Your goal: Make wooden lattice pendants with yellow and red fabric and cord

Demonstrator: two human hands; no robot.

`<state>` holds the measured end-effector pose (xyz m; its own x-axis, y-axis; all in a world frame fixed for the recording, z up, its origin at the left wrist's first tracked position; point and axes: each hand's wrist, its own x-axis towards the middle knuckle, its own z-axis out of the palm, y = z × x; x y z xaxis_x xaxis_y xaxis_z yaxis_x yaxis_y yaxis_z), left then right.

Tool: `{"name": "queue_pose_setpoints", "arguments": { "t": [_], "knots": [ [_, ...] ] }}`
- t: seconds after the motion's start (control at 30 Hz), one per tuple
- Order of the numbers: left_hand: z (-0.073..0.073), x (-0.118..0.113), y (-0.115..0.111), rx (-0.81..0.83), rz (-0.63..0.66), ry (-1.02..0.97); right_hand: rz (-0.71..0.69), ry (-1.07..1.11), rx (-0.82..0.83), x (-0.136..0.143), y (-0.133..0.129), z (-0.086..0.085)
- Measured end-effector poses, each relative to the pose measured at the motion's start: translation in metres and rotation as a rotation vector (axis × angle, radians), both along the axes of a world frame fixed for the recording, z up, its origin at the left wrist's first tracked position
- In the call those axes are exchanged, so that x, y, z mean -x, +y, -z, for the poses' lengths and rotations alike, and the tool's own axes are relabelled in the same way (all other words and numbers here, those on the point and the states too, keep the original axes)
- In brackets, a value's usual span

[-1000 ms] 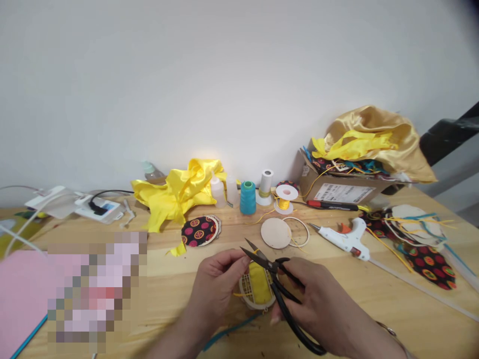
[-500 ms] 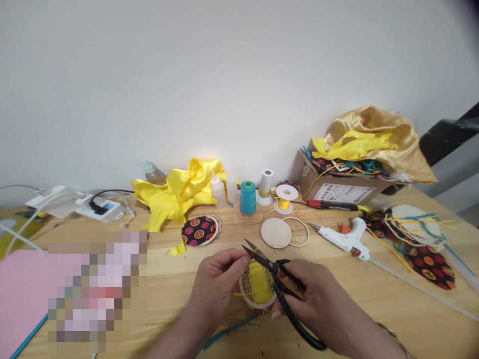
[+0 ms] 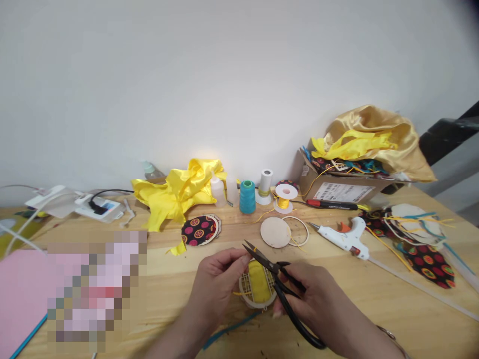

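Note:
My right hand [image 3: 312, 291] is closed on black-handled scissors [image 3: 301, 324], whose blades point up and left, nearly together. A bit of yellow thread [image 3: 255, 249] shows at the blades. Beside the blade tips, my left hand [image 3: 220, 276] pinches with thumb and forefinger; what lies between them is too small to make out. Beneath the scissors and between the hands is a round wooden frame [image 3: 258, 304] with lattice sides and a yellow fabric panel [image 3: 261, 283]. A blue strip [image 3: 232, 329] extends from near its lower edge.
Behind the hands are a patterned disc [image 3: 198, 231], a plain wooden disc [image 3: 276, 233], a teal thread cone [image 3: 247, 198] and yellow cloth [image 3: 175, 192]. To the right lie a white glue gun [image 3: 346, 237] and a carton [image 3: 337, 192] of fabric. A power strip [image 3: 99, 207] is at left.
The scissor blades have closed slightly and shifted a little. Both hands keep nearly the same position and grip.

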<state>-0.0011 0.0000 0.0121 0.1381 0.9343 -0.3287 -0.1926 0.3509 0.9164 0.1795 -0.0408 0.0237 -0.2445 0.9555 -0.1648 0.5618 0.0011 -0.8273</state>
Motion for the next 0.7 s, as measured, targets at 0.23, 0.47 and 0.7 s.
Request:
{"name": "queue_pose_setpoints", "arguments": {
  "t": [0.23, 0.47, 0.7],
  "knots": [
    [0.004, 0.001, 0.0, 0.039, -0.04, 0.023, 0.062, -0.133, -0.11, -0.017, -0.007, 0.01],
    [0.002, 0.007, 0.007, 0.051, -0.092, -0.033, 0.052, -0.5, -0.171, -0.089, -0.035, -0.004],
    [0.001, 0.013, 0.011, 0.125, -0.097, -0.171, 0.015, -0.645, -0.185, -0.123, -0.04, 0.008]
  ]
}}
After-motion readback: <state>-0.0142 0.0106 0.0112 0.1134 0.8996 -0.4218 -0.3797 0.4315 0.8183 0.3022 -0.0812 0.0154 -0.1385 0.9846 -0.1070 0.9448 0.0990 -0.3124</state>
